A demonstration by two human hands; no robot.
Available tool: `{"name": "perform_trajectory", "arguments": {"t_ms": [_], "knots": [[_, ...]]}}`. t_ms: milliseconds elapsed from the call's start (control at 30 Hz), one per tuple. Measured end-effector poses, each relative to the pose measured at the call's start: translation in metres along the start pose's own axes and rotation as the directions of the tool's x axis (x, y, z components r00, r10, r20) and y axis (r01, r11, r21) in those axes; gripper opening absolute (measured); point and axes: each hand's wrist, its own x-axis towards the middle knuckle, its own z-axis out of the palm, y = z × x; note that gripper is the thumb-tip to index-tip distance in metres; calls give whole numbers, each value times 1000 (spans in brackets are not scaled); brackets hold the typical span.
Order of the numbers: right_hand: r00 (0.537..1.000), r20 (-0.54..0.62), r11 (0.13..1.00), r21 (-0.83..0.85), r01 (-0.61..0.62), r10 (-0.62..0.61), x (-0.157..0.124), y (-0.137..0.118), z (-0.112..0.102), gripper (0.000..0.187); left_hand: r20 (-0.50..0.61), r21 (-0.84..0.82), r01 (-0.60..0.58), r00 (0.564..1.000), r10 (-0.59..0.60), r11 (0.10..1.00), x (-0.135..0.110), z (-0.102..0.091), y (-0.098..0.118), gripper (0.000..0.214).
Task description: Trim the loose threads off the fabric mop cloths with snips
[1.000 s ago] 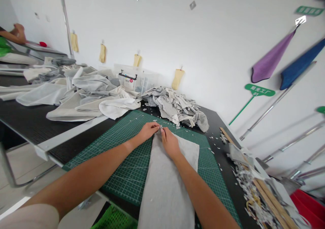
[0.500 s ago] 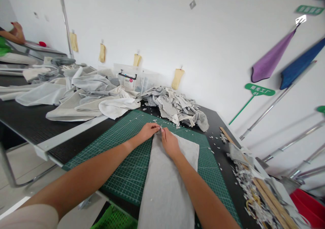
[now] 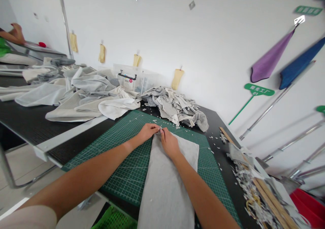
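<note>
A long piece of grey cloth (image 3: 165, 185) lies on the green cutting mat (image 3: 122, 154) and hangs over the table's near edge. My left hand (image 3: 148, 131) and my right hand (image 3: 169, 143) meet at the cloth's far corner. Both hands are closed in a pinch on that corner, fingertips almost touching each other.
A heap of grey cloth pieces (image 3: 177, 107) lies behind the mat. Larger pale fabrics (image 3: 83, 93) and a clear plastic box (image 3: 132, 78) sit to the left. Scraps and wooden sticks (image 3: 261, 191) lie at the right. Another person's hand (image 3: 16, 32) shows far left.
</note>
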Motion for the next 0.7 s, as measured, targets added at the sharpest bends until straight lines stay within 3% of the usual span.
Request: {"name": "perform_trajectory", "arguments": {"t_ms": [533, 700], "knots": [[1000, 1, 999, -44, 0, 0, -1, -2, -3, 35, -14, 11, -8, 1000, 8, 1000, 0, 2, -7, 27], [1000, -29, 1000, 19, -7, 8, -1, 0, -2, 38, -24, 9, -12, 1000, 13, 1000, 0, 2, -7, 29]]}}
